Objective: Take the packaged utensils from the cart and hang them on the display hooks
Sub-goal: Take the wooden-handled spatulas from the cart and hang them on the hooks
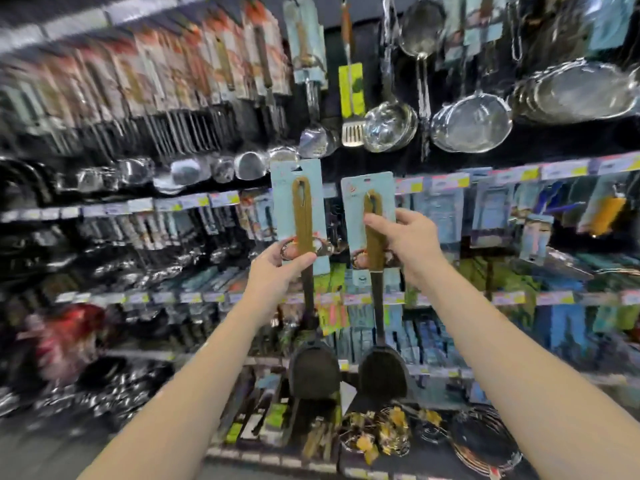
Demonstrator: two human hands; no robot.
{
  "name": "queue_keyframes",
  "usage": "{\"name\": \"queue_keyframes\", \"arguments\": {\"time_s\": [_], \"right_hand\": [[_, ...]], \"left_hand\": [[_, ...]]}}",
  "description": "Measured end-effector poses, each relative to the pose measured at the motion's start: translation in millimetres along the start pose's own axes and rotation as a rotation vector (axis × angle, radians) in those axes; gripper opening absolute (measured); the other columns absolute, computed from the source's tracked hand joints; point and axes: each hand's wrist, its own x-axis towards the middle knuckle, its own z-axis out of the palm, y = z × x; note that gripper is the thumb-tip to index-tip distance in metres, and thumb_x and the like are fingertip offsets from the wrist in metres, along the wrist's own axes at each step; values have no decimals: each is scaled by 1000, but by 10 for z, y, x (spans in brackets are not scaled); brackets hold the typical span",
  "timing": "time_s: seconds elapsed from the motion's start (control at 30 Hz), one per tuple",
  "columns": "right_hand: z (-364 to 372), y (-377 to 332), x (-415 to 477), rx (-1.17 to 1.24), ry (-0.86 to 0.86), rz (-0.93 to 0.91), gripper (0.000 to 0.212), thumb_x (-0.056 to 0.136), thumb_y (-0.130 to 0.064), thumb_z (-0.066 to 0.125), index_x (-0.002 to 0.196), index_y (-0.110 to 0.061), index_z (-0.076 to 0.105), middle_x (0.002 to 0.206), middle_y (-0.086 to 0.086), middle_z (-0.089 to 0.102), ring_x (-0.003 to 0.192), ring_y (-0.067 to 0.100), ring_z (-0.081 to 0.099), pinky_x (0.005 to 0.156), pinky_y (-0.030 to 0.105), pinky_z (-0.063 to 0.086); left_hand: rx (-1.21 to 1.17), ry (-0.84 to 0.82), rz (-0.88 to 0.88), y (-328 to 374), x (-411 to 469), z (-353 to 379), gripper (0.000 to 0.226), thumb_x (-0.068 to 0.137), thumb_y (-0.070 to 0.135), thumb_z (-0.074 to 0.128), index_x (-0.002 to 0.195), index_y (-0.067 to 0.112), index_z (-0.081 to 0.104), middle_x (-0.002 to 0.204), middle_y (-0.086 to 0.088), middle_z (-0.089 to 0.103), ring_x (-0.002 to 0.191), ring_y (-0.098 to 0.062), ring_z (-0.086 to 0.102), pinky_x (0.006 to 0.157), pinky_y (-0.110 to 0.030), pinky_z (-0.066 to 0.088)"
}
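Note:
Two packaged spatulas are held up in front of the display wall. Each has a pale blue card, a brown handle and a black head hanging down. My left hand [277,268] pinches the lower edge of the left spatula's card [299,206]. My right hand [405,237] grips the right spatula [372,220] by its handle and card. Both cards stand upright, side by side, a little apart. The picture is motion-blurred, and the hooks behind the cards cannot be made out.
Steel ladles [389,124], strainers [472,121] and a slotted turner [353,133] hang above. Rows of carded utensils [194,74] fill the left. Price-label rails [502,178] cross the wall. Wire trivets [481,441] lie on the low shelf.

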Motion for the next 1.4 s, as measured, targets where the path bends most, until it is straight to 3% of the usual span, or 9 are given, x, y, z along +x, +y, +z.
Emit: {"name": "queue_keyframes", "arguments": {"time_s": [0.27,0.4,0.53,0.7,0.87,0.97,1.1,1.23,1.4], "right_hand": [[1648,165,-60,57,-233,-2,24,88,-16,81,108,-3,74,98,19,79,84,47,76,69,64,60],[2395,356,-12,66,-324,3,19,90,-15,79,105,-5,74,97,16,80,84,43,77,68,61,61],[3100,602,199,83,-387,33,22,90,-14,78,109,-3,73,102,16,79,85,40,78,65,59,62],[4026,934,651,84,-477,64,29,90,-17,79,114,-1,71,108,19,78,92,44,76,71,64,60],[4859,1146,1044,98,-499,76,26,89,-14,80,109,-1,70,105,20,78,87,41,77,67,62,61],[5243,1213,1269,107,-503,62,24,89,-13,79,107,0,70,106,21,77,87,43,77,61,57,63],[5655,1297,1546,97,-488,31,26,89,-15,80,111,-3,71,105,19,78,88,42,77,64,58,62],[6027,1381,1788,73,-465,-15,25,91,-17,78,111,-4,70,100,16,79,84,40,78,63,57,62],[6542,1607,2009,47,-450,-47,26,89,-20,80,109,-6,73,101,17,79,87,43,77,71,64,61]], "left_hand": [[42,190,-44,215,-413,-1602,24,90,17,79,76,36,72,81,14,71,94,-23,67,80,-48,56],[63,273,-35,240,-486,-2354,17,86,26,83,88,22,66,89,10,72,96,-23,69,87,-63,56],[61,310,-11,183,-346,-3009,21,91,17,77,85,33,65,74,19,68,90,-13,69,71,-39,56],[74,325,-23,56,58,-3827,17,92,13,76,103,23,68,73,18,68,82,-7,69,74,-36,57],[119,328,-23,25,526,-4530,13,90,13,78,86,24,72,77,16,70,90,-17,70,83,-44,59],[110,327,6,41,778,-4889,20,90,15,79,108,18,71,77,16,70,96,-21,70,87,-50,60],[89,333,35,-2,1067,-5263,32,90,15,78,120,19,68,81,16,72,100,-20,71,80,-42,61],[87,325,38,-139,1361,-5645,15,91,16,77,97,26,68,95,7,72,98,-15,72,73,-36,61],[28,311,57,-287,1717,-6241,23,91,15,76,113,16,69,100,1,72,98,-15,72,73,-36,60]]}}
